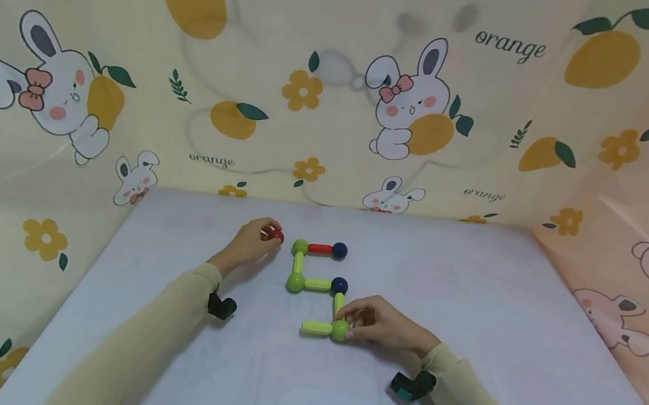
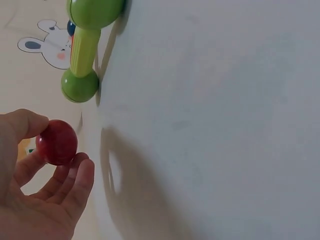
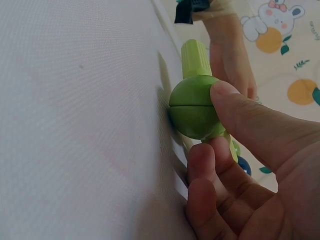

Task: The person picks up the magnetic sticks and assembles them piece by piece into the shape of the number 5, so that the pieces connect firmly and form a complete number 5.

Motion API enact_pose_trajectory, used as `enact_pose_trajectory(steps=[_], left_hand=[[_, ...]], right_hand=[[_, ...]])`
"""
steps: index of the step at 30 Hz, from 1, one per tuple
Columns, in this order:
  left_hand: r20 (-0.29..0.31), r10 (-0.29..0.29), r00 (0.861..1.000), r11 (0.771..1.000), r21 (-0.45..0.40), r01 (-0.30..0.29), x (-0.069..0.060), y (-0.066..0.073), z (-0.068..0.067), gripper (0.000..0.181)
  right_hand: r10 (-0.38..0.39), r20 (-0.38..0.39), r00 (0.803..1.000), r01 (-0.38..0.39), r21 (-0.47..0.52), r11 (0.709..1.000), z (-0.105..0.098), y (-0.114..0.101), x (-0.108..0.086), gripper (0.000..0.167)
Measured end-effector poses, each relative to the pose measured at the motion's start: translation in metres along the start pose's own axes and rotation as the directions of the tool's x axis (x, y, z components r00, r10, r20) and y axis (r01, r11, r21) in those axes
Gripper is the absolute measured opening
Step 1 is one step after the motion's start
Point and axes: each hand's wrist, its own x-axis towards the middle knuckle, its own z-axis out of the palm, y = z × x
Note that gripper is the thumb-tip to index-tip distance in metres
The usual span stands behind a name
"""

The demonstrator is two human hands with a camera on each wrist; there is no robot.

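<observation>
My left hand (image 1: 249,242) pinches a red ball (image 2: 58,142) between thumb and fingers, held just above the table, left of a joined figure of balls and rods. My right hand (image 1: 385,323) grips the green ball (image 3: 196,107) at the figure's near right corner, thumb on one side and fingers on the other. From that ball a yellow-green rod (image 1: 317,328) points left with a bare end. The figure runs on through a dark blue ball (image 1: 339,286), two more green balls (image 1: 295,282) and a red rod (image 1: 320,249) to another dark blue ball (image 1: 339,251) at the far end.
The figure lies flat on a white-covered table (image 1: 203,378). Behind and beside the table hangs a cream cloth (image 1: 288,13) printed with rabbits and oranges. A small black device sits on each wrist.
</observation>
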Motion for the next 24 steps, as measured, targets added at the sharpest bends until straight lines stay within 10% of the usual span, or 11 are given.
enact_pose_trajectory(steps=[24], left_hand=[[0.039, 0.122, 0.992, 0.983, -0.146, -0.115, -0.063, 0.018, -0.005, 0.036]], right_hand=[[0.023, -0.001, 1.0, -0.023, 0.011, 1.0, 0.0, -0.001, 0.0, 0.033]])
